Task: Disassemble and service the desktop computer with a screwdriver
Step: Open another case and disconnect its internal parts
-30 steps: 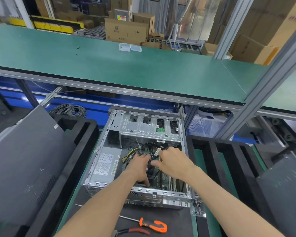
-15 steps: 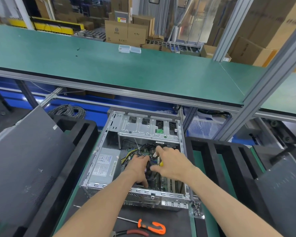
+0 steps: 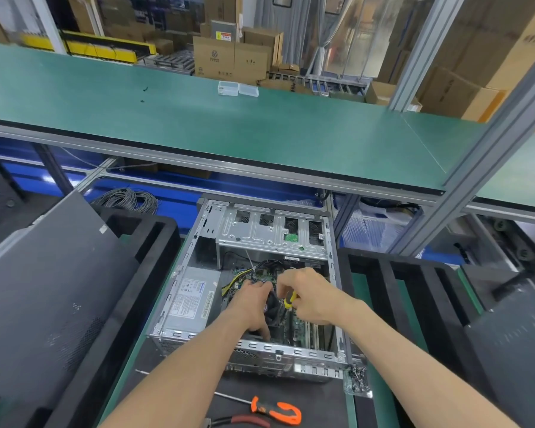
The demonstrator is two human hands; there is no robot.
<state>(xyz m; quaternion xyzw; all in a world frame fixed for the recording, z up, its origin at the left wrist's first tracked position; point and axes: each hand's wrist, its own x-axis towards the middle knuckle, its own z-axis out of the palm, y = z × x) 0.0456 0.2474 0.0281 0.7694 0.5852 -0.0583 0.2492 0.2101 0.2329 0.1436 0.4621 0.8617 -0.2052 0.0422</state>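
Both arms are bare, with no sleeves. The left hand point(image 3: 254, 301) and right hand point(image 3: 312, 298) wear no gloves.

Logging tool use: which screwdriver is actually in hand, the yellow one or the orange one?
The yellow-handled screwdriver, gripped by the right hand inside the case; the orange-handled screwdriver lies untouched outside.

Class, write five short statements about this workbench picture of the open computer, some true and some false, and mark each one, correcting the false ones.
1. The right hand holds a tool with a yellow handle inside the computer case. True.
2. The left hand lies on the green shelf. False: it rests on the black cooler fan inside the case.
3. An orange-handled screwdriver lies on the mat in front of the case. True.
4. The power supply sits on the case's right side. False: it sits on the left.
5. Two small clear boxes stand on the green shelf. True.
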